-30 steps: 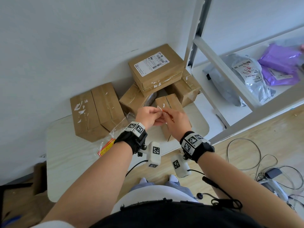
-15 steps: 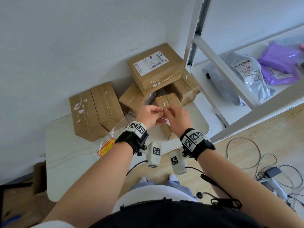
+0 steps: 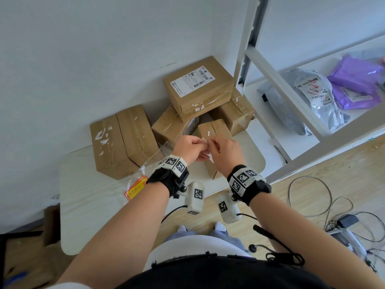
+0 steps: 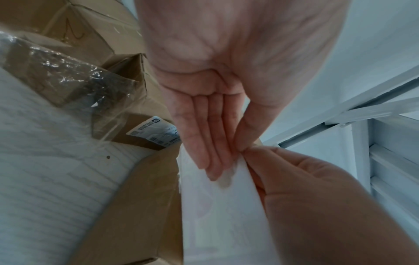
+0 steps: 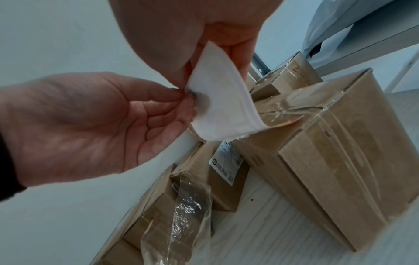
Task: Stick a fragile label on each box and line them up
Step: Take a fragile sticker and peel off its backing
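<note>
Two hands work a white label sheet above a small table stacked with cardboard boxes.

Nearest, a pale wood-grain table (image 3: 87,207) with rounded corners stands on a light wooden floor (image 3: 312,197) strewn with cables (image 3: 325,197). Above its middle, the left hand (image 3: 190,148) and right hand (image 3: 226,151) meet, each pinching the curled, smooth white label sheet (image 5: 223,107) between thumb and fingertips. Just under the hands sits a narrow taped box (image 3: 216,130). A crinkled clear plastic bag (image 3: 150,163) with yellow-red labels (image 3: 136,187) lies at the left. Behind are more brown boxes (image 3: 123,140), glossy with tape, one stacked box (image 3: 200,86) bearing a printed shipping label. A plain white wall (image 3: 104,49) backs them; at the right, a white metal shelf (image 3: 291,97) holds grey and purple mailer bags (image 3: 358,80).
</note>
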`<state>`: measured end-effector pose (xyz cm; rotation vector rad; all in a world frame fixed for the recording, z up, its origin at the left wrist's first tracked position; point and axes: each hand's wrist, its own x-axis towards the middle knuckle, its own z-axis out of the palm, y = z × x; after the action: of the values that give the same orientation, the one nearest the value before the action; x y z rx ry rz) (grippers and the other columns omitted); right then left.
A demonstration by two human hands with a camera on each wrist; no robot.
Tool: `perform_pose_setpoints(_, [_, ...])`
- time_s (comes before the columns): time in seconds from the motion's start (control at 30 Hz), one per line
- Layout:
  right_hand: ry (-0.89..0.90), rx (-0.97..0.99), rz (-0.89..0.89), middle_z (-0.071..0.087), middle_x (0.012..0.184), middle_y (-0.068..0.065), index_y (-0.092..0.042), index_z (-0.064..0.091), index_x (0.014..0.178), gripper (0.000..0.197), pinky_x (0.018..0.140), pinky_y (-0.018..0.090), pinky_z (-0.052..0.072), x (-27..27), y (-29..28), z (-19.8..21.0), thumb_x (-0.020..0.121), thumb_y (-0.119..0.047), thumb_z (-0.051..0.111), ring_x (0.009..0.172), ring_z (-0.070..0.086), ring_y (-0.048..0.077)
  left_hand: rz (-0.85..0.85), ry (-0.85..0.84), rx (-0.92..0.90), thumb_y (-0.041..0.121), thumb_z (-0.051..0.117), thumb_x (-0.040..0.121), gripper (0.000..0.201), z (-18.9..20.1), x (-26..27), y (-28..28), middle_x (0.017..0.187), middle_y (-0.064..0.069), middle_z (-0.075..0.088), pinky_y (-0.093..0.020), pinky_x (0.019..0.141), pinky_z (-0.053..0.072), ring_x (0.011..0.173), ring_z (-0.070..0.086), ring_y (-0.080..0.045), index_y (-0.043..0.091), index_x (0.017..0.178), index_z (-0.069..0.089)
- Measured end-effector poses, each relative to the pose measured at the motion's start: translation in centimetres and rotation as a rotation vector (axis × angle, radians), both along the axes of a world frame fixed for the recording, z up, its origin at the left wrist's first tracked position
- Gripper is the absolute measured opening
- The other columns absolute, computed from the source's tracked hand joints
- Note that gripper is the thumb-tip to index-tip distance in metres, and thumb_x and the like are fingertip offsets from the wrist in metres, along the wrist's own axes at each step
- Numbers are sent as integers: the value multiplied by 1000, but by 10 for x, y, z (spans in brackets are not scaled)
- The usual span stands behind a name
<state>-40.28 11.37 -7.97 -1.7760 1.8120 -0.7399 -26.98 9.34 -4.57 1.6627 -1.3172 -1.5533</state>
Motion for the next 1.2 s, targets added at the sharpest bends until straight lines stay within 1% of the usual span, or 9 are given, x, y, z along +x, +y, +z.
perform_pose_setpoints(0.3, [-14, -33, -29, 67, 69, 4, -13, 67, 88, 22, 61, 39, 51, 2, -1, 5, 96, -25, 50, 65, 61, 26, 12, -12, 1, 9, 60, 93, 17, 1, 2, -1, 84, -15, 75, -28, 68, 61, 76, 74, -21, -2, 94, 73])
perform_pose_setpoints(0.43, [-40, -7, -85, 63, 69, 4, -12, 62, 88, 24, 61, 41, 50, 1, -2, 3, 100, -25, 46, 65, 58, 26, 13, -10, 4, 9, 63, 91, 13, 0, 3, -1, 82, -12, 76, -33, 73, 61, 77, 74, -21, 3, 86, 73])
perform_pose_setpoints(0.53, [-103, 53, -180, 61, 74, 2, -14, 60, 93, 24, 62, 37, 48, -3, -3, 1, 102, -28, 43, 70, 57, 25, 34, -13, 7, 7, 63, 90, 12, -2, 4, -1, 81, -14, 75, -35, 72, 61, 78, 74, -25, 2, 83, 72])
perform_pose_setpoints(0.67, [-172, 104, -344, 52, 74, -5, -13, 57, 97, 25, 54, 24, 35, -15, -3, 2, 104, -28, 38, 68, 52, 16, 90, -45, 8, 8, 62, 90, 13, -6, 6, -2, 83, -17, 74, -35, 68, 62, 77, 74, -26, 3, 81, 70])
perform_pose_setpoints(0.8, [-297, 135, -470, 52, 84, -3, -14, 53, 100, 22, 69, 29, 39, -29, 0, 5, 104, -27, 36, 78, 50, 18, 158, -69, 34, 9, 60, 90, 15, -11, 12, -4, 74, -11, 71, -35, 66, 61, 72, 74, -26, 8, 76, 66])
perform_pose_setpoints(0.87, [-310, 161, -540, 50, 83, -5, -17, 51, 98, 20, 71, 29, 37, -36, 0, 4, 104, -28, 35, 80, 49, 19, 205, -87, 53, 9, 57, 89, 14, -14, 15, -4, 70, -10, 69, -35, 65, 61, 70, 73, -26, 7, 77, 65])
perform_pose_setpoints(0.97, [-291, 173, -645, 54, 94, -2, -17, 54, 105, 24, 73, 30, 36, -51, -2, 1, 104, -30, 35, 83, 49, 19, 288, -111, 86, 11, 54, 87, 16, -19, 23, -4, 68, -11, 68, -39, 67, 61, 67, 72, -29, 7, 73, 61])
perform_pose_setpoints(1.1, [-306, 123, -765, 53, 94, 0, -8, 58, 109, 30, 73, 28, 33, -70, -5, -1, 105, -28, 35, 83, 48, 20, 413, -151, 117, 15, 51, 87, 13, -27, 35, -4, 74, -11, 65, -39, 67, 61, 60, 69, -27, 9, 81, 60])
perform_pose_setpoints(1.2, [-317, 86, -799, 54, 93, 0, -7, 59, 107, 30, 73, 28, 34, -74, -6, -1, 104, -26, 36, 83, 49, 19, 473, -196, 121, 17, 50, 90, 14, -30, 40, -3, 74, -8, 64, -39, 66, 61, 57, 68, -23, 8, 92, 61])
